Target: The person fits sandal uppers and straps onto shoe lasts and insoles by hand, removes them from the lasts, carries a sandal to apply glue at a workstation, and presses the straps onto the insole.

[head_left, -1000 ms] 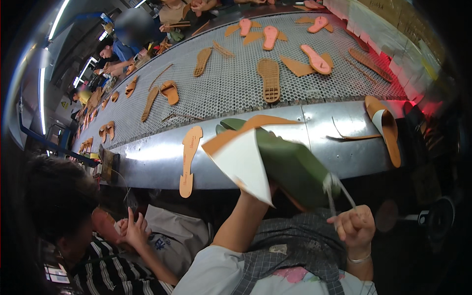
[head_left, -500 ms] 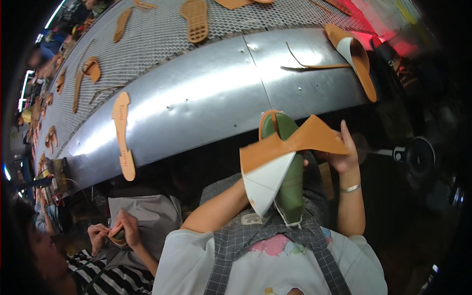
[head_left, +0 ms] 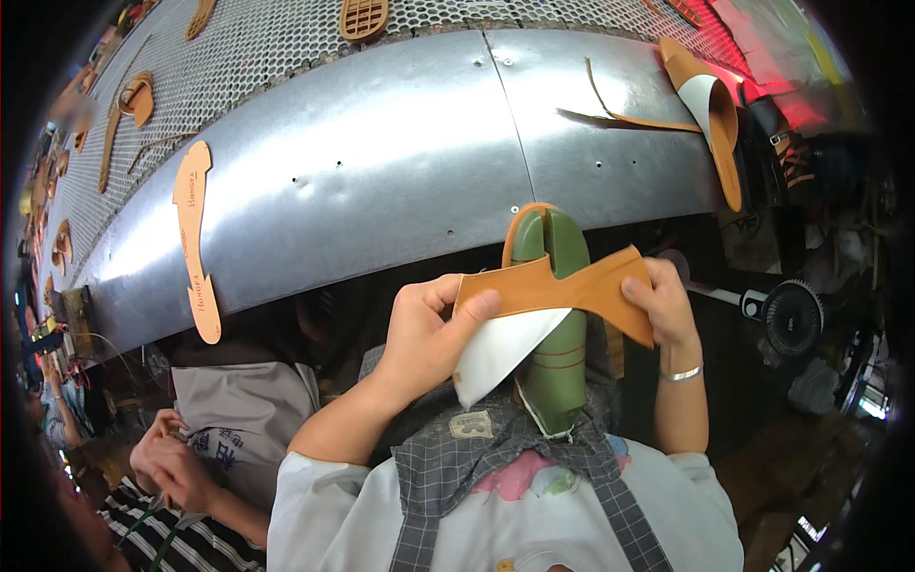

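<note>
A green shoe last [head_left: 560, 367] stands tilted against my apron, toe end away from me, with a tan sole edge [head_left: 515, 234] showing round its toe. Across the last lies a tan leather sandal upper [head_left: 534, 283] with a white panel [head_left: 505, 348] hanging at its left. My left hand [head_left: 424, 334] is closed on the upper's left end, thumb on top. At the other end my right hand [head_left: 662, 297] pinches the tan flap between thumb and fingers. The upper is spread between both hands; its underside is hidden.
A metal ledge [head_left: 381, 191] runs ahead, bearing a tan insole [head_left: 195, 243] and thin leather strips [head_left: 629, 120]. A tan and white sandal [head_left: 710, 119] lies at the right. Beyond is a mesh conveyor [head_left: 267, 48] with soles. A small fan [head_left: 793, 317] and a co-worker's hands [head_left: 172, 462] flank me.
My left hand has come from behind the upper to grip its left end. My right hand's raised finger has closed onto the flap. The upper now lies more level across the last.
</note>
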Available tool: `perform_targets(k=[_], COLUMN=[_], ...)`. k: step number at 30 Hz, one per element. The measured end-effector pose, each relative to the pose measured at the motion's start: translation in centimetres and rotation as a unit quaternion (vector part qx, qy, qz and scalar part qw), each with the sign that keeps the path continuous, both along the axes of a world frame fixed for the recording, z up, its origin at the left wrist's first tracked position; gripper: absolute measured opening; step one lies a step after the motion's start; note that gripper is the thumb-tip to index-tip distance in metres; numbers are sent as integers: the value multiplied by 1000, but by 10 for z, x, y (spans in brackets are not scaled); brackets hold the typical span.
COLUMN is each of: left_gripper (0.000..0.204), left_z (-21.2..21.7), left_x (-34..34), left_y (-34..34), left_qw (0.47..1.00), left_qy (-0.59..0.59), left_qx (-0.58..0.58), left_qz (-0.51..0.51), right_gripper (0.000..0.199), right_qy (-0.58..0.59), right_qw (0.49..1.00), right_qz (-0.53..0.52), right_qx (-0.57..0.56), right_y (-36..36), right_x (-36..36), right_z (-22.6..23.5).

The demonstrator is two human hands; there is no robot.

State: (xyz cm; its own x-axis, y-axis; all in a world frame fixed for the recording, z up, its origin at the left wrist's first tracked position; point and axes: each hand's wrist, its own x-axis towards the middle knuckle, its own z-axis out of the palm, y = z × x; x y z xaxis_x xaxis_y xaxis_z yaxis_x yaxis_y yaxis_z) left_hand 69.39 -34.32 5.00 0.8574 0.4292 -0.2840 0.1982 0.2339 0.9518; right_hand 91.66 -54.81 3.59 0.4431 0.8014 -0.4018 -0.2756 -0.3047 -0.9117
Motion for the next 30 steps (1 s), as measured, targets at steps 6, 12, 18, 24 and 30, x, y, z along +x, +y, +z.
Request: perform_targets(k=[6, 12, 18, 24, 30], left_gripper=[28, 28, 25, 27, 27], left_z=[-42, -64, -61, -68, -75], left_x=[8, 13, 12, 25, 35], left_y=[-2, -2, 3, 2, -9], left_qw=[996, 999, 996, 998, 968], left_qy=[-35, -18, -33, 1, -36], left_qx=[30, 26, 71, -43, -242], left_qz=[75, 37, 36, 35, 63], right_gripper=[19, 29, 28, 25, 27], right_qy=[-90, 64, 67, 109, 158], right_qw=[989, 982, 983, 976, 961], right_qz=[-114, -178, -170, -185, -226], right_qx=[27, 10, -20, -14, 20], right_y=[-4, -9, -16, -6, 3], right_x=[-64, -81, -85, -82, -79], right_z=[5, -7, -10, -18, -31])
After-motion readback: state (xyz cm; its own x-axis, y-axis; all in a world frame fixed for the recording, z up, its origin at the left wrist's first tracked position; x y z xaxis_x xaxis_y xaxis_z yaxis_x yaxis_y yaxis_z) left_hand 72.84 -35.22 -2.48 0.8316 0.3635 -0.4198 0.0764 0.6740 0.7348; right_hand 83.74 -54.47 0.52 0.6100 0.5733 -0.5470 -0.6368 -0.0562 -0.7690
